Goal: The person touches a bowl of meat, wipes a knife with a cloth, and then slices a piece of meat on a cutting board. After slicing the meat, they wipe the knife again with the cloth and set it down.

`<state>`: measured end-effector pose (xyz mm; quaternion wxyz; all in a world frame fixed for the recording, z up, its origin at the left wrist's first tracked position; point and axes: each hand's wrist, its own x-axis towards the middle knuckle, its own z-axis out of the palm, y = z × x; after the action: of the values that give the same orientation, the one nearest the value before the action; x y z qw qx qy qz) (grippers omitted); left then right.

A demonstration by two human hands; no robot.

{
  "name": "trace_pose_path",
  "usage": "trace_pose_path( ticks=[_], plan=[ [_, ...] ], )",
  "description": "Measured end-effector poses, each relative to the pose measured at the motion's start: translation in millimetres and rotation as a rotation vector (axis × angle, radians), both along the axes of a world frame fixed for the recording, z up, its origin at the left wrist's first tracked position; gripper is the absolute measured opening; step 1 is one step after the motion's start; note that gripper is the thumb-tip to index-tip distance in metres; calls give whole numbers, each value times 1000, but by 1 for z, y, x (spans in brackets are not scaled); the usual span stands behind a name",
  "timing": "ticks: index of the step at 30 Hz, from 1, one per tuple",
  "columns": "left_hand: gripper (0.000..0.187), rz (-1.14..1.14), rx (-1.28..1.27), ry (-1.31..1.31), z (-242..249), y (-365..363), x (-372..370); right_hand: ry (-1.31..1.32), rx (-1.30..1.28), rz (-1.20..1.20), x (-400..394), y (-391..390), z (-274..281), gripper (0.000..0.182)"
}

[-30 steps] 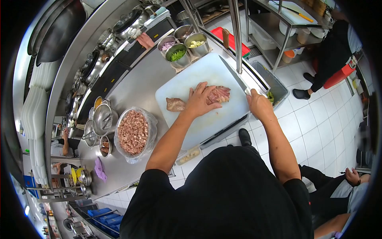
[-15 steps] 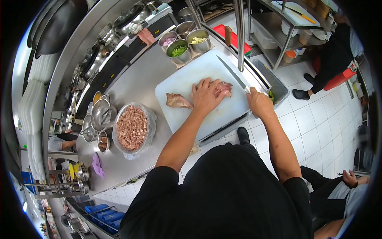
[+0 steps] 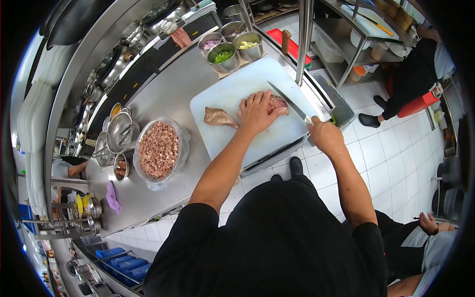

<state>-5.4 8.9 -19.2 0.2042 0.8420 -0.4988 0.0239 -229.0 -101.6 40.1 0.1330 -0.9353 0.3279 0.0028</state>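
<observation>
My left hand [image 3: 256,113] presses down on a piece of raw meat [image 3: 279,105], its fingers bent over the top; part of the meat is hidden under the palm. In my right hand [image 3: 325,136] is the handle of a knife [image 3: 289,100], gripped with closed fingers. The long blade points to the far left and lies along the right end of the meat. Another raw piece with skin [image 3: 219,118] rests to the left. Both pieces are on a white cutting board [image 3: 232,89].
A plastic-lined bowl of diced meat [image 3: 158,150] stands left of the board. Metal pots with green vegetable pieces [image 3: 224,57] and yellowish chunks [image 3: 247,45] sit beyond it. A metal post [image 3: 303,44] rises at the far right. Another person [image 3: 415,74] stands right.
The knife has come closer to the right end of the meat. My left hand keeps its hold on the meat. The whole view has shifted slightly.
</observation>
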Motion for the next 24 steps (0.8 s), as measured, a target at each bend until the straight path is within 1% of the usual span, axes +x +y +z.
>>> trace_pose_path(
  ticks=[1, 5, 7, 10, 13, 15, 17, 18, 21, 24],
  plan=[
    [79, 11, 49, 45, 5, 2, -2, -13, 12, 1, -1, -3, 0, 29],
    [93, 99, 74, -40, 16, 2, -26, -78, 41, -19, 3, -14, -5, 31],
    [99, 140, 106, -92, 15, -3, -32, -57, 68, -10, 9, -19, -10, 31],
    [103, 167, 134, -55, 13, -7, -32, -27, 95, 4, 10, -25, -14, 31],
    [98, 118, 60, 196, 7, -8, -9, -15, 133, 10, 9, -28, -16, 31],
    [91, 91, -250, 738, 19, -2, 15, -24, 155, 15, 10, -29, -16, 31],
    [78, 95, -447, 945, 46, 17, 29, -35, 172, 20, 7, -33, -16, 32],
    [69, 124, -477, 890, 65, 30, 32, -36, 181, 27, 6, -35, -18, 32],
    [57, 223, -444, 737, 72, 71, 45, -41, 206, 62, 5, -38, -22, 32],
    [55, 357, -147, 487, 67, 113, 58, -72, 208, 82, 4, -41, -22, 32]
  ],
)
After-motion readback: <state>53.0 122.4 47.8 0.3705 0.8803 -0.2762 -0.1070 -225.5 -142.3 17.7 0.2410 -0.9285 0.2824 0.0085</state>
